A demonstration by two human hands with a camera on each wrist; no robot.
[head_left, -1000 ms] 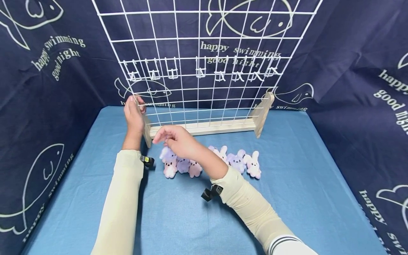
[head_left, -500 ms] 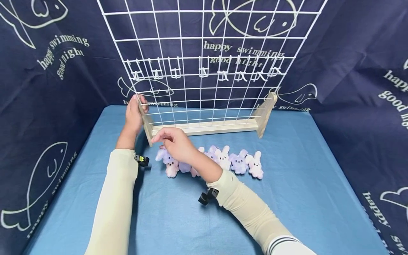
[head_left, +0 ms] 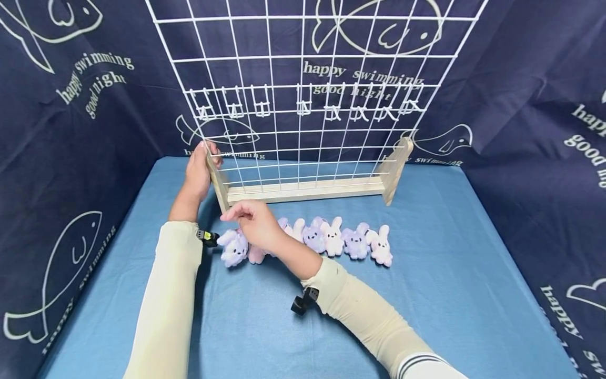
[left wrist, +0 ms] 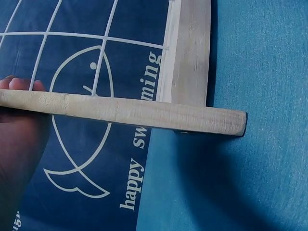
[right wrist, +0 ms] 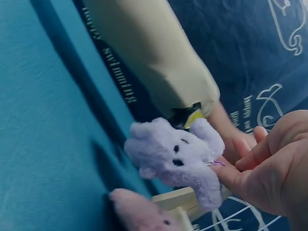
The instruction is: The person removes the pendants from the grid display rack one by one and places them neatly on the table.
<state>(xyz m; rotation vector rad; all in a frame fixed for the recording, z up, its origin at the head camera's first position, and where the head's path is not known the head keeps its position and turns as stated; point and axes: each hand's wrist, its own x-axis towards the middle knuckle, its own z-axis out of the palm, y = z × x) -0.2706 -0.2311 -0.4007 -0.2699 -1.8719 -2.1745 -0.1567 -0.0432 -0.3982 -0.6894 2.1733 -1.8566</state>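
Note:
My left hand [head_left: 196, 176] grips the left wooden side post [head_left: 218, 184] of a white wire grid rack, its fingertips showing past the far side. In the left wrist view that post [left wrist: 130, 111] runs across the frame. My right hand [head_left: 259, 227] pinches a small loop on a lilac plush bunny [head_left: 234, 250]. The bunny [right wrist: 166, 147] dangles in front of the rack's left end, its ears and dark eyes clear in the right wrist view. Behind my right hand, a row of pink, white and lilac plush bunnies [head_left: 333, 237] lies on the blue cloth.
The wire grid [head_left: 303, 68] rises behind the bunnies on a wooden base bar [head_left: 307, 190]. Several white hooks [head_left: 304, 108] hang in a line across it. Dark blue fish-print cloth [head_left: 530, 63] walls in the back and sides of the blue tabletop [head_left: 454, 273].
My right hand has shifted slightly down and left. The lilac bunny has moved left and lower with it, away from the row. My left hand stays at the post; the camera has turned slightly.

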